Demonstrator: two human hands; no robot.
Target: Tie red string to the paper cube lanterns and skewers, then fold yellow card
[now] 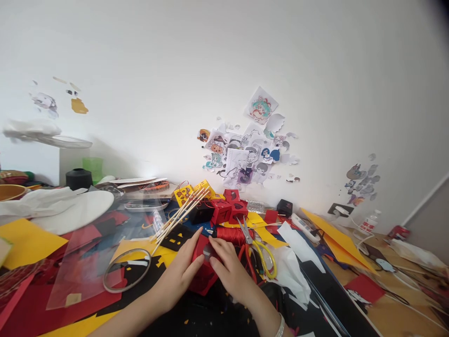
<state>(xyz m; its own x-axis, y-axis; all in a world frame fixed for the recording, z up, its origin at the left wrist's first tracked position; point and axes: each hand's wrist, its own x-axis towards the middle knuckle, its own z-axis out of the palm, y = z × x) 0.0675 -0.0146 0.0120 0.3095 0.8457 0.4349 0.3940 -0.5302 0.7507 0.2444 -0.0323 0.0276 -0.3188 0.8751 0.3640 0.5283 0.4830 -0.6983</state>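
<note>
Both of my hands rest on a small red paper box (pixel 200 277) lying on the cluttered table. My left hand (pixel 182 271) cups its left side with fingers spread over the top. My right hand (pixel 229 269) presses on its upper right, the fingertips meeting near a pale patch on the box. Just behind lies a spool of red thread (pixel 229 234). Scissors with yellow handles (pixel 257 250) lie to the right of my right hand.
Several red paper cubes (pixel 228 208), a bundle of wooden skewers (pixel 178 217), a tape roll (pixel 126 270), a clear plastic sheet (pixel 87 267) and red, yellow and black paper cover the table. A white plate (pixel 77 210) sits at left. Drawings (pixel 245 154) hang on the wall.
</note>
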